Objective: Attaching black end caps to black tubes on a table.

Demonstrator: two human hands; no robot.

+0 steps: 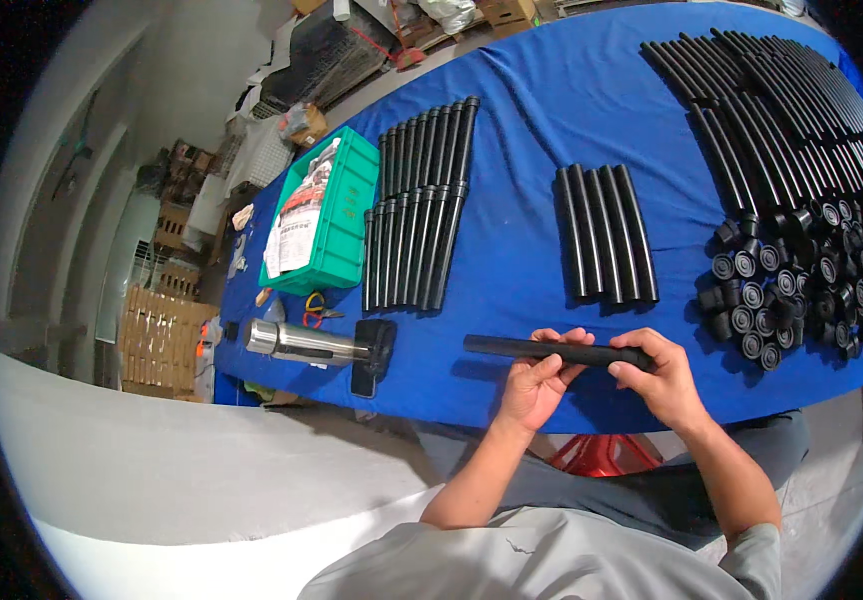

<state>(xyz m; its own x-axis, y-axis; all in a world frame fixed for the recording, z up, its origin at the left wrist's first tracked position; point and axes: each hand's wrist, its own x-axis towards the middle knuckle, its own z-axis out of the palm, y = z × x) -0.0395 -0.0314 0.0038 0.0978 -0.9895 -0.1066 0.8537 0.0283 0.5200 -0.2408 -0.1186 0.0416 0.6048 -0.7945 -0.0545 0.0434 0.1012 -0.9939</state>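
Note:
A black tube (497, 346) lies level across both my hands above the near edge of the blue-covered table. My left hand (542, 378) is closed round its middle, thumb in front. At its right end my right hand (660, 375) grips it, with fingers over the tip; whether a cap sits there is hidden. Just beyond, a short row of black tubes (607, 235) lies side by side. Far to the right is a heap of round black rubber caps (752, 295) with ringed faces.
At left stand a green crate (337, 220) with printed paper, capped tubes (417, 205) in two rows, a steel flask (302, 342), a black phone-like object (374, 358) and scissors (316, 308). Many more tubes (772, 110) cover the far right. A red stool (607, 455) shows below the table edge.

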